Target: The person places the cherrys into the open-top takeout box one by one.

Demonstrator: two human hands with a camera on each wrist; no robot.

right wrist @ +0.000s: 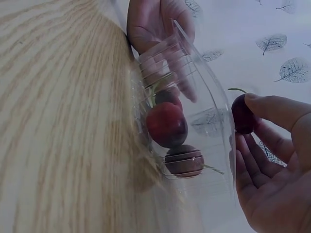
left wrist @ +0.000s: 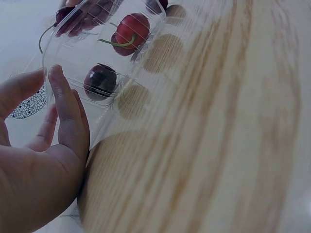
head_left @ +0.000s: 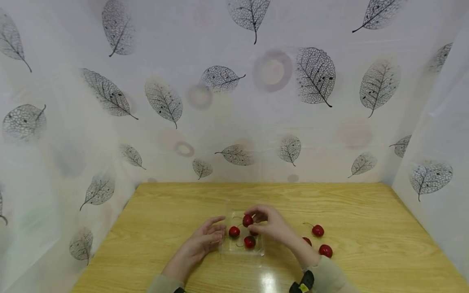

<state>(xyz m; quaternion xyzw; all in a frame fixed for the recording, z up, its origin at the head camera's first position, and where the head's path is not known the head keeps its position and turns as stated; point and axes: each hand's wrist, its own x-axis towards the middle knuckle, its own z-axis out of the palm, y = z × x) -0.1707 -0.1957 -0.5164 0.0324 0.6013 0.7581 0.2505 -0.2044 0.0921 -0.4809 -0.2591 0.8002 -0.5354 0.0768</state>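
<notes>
A clear plastic box [head_left: 242, 253] stands on the table with dark red cherries inside it, among them one cherry [head_left: 234, 232] at the left and another [head_left: 250, 242] at the front. My right hand [head_left: 272, 226] pinches a cherry with a green stem [right wrist: 242, 115] between thumb and fingers, above the box's right part. My left hand [head_left: 203, 241] is at the box's left side, fingers fairly straight. In the left wrist view its fingertips [left wrist: 57, 77] touch the clear wall. A further cherry [head_left: 254, 232] in the box is partly hidden by the right thumb.
To the right of the box, a stemmed cherry [head_left: 318, 230] and another cherry [head_left: 325, 250] lie on the wooden table [head_left: 381, 240]. A third cherry [head_left: 307, 241] is partly covered by the right forearm. Leaf-patterned sheeting [head_left: 234, 118] surrounds the table's back and sides.
</notes>
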